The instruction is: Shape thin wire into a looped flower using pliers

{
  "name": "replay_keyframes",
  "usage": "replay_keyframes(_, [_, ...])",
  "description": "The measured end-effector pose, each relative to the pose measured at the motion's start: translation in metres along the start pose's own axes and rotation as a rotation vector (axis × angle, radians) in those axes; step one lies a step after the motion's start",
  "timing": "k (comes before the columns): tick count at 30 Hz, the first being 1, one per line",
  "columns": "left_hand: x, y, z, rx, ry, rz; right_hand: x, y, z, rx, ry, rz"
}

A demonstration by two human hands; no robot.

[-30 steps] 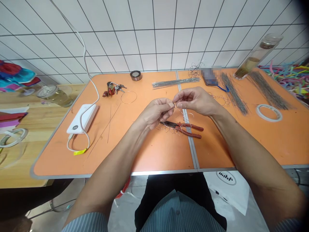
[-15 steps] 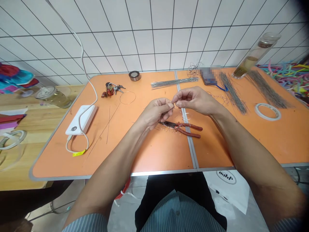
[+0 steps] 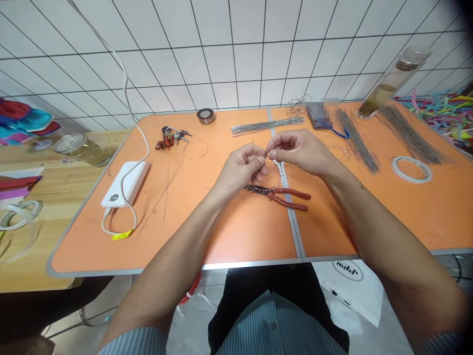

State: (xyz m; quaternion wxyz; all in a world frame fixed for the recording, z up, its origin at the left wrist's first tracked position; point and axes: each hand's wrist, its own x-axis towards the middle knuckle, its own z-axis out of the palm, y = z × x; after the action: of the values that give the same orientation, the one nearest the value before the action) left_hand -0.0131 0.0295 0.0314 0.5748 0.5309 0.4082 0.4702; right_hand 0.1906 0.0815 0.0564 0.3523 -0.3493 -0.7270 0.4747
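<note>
My left hand [image 3: 240, 172] and my right hand [image 3: 297, 152] meet fingertip to fingertip over the middle of the orange table [image 3: 236, 231]. Each pinches thumb against forefinger on a thin wire, whose ends are mostly hidden by the fingers. Fine curled loops of wire [image 3: 290, 172] show below and beside the fingers; whether they all belong to the held piece I cannot tell. Just beneath the hands lie pliers [image 3: 273, 193] with red handles, their jaws pointing left and partly behind the loops.
Wire bundles [image 3: 268, 126] [image 3: 358, 143] lie behind and right, near a phone [image 3: 318, 117], a white tape ring [image 3: 396, 175] and a glass bottle [image 3: 380, 98]. Leftward are keys [image 3: 173, 135], dark tape [image 3: 206, 116], a wire ring [image 3: 195, 150] and a white power bank [image 3: 125, 185] with its cable.
Both hands stay together at nearly the same spot. The left fingers have spread slightly, and the wire loops below the hands have shifted a little. The pliers lie as before.
</note>
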Motion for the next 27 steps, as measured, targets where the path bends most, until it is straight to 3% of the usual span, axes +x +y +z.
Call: replay_keyframes(27, [0.002,-0.006,-0.002,0.022,0.048,-0.046,-0.001,-0.002,0.015,-0.152,0.087,-0.02])
